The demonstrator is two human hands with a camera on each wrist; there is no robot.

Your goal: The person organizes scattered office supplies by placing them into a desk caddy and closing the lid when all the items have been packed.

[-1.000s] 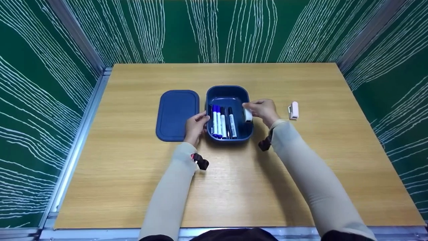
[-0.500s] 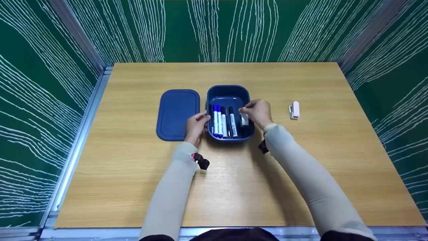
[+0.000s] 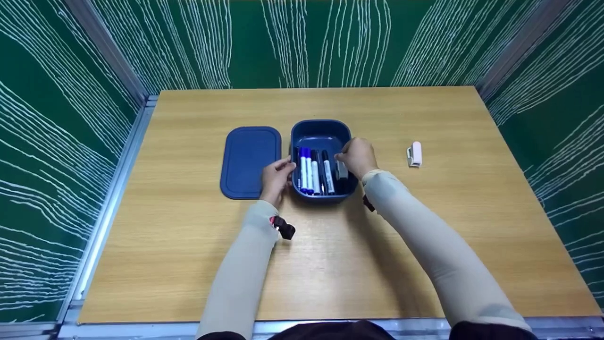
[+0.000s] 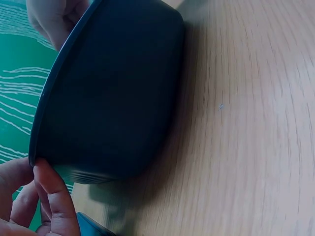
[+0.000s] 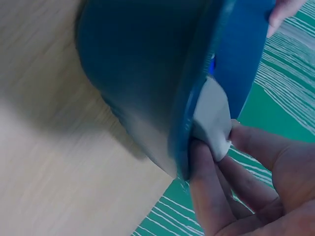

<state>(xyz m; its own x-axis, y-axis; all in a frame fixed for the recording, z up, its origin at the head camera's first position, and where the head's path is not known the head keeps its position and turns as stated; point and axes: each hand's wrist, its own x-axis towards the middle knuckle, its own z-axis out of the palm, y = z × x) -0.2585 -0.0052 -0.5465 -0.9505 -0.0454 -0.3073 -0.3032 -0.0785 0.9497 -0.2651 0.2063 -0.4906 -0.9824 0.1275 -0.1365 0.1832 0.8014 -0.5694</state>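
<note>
A dark blue box stands open at the middle of the table. My left hand pinches its left rim between thumb and finger; the left wrist view shows the fingers at the rim. My right hand reaches over the right rim. It grips a small white rounded object, lowered partly inside the box; its exact kind is unclear. Several markers with blue or black caps lie side by side in the box, left of the white object.
A flat blue lid lies left of the box, close to my left hand. A small pale pink item, like a mini stapler, sits to the right on the wooden table. Green panels with white lines stand around the table.
My right hand has moved left and down over the box's right rim, taking the white object deeper inside. My left hand has stayed at the left rim.
</note>
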